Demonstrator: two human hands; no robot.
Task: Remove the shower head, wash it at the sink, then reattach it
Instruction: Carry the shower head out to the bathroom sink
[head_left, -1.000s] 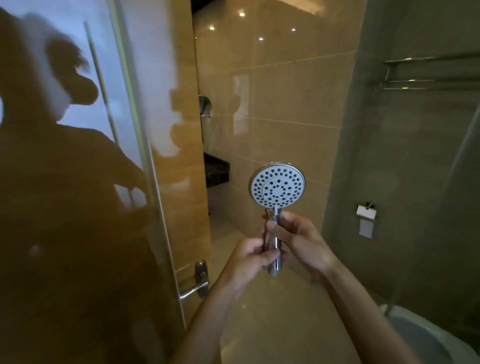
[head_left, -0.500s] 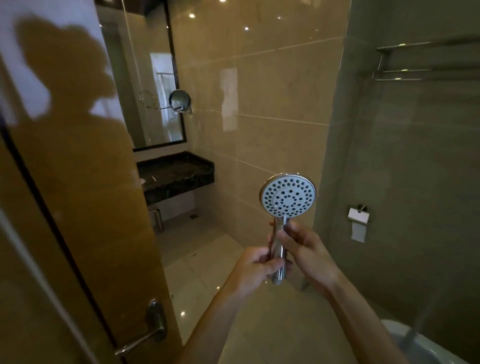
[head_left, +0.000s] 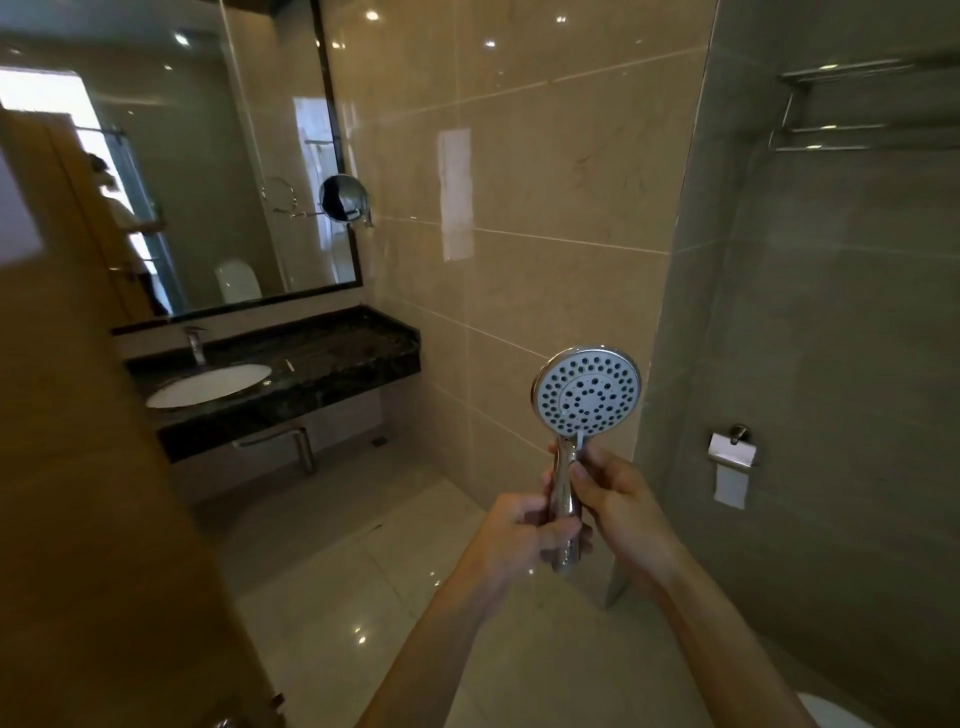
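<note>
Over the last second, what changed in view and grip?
The view swung left past the wooden door: the white oval sink in its black counter and the wall mirror are now in sight. Nothing was taken or released: left hand and right hand keep gripping the round chrome shower head upright by its handle.

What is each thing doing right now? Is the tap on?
shower head: off its hose, held upright, holes facing the camera
left hand: closed around the lower handle
right hand: closed around the upper handle
tap: no water seen running
sink: looks empty
toilet paper: on its holder, one sheet hanging down
wooden door: open
</note>
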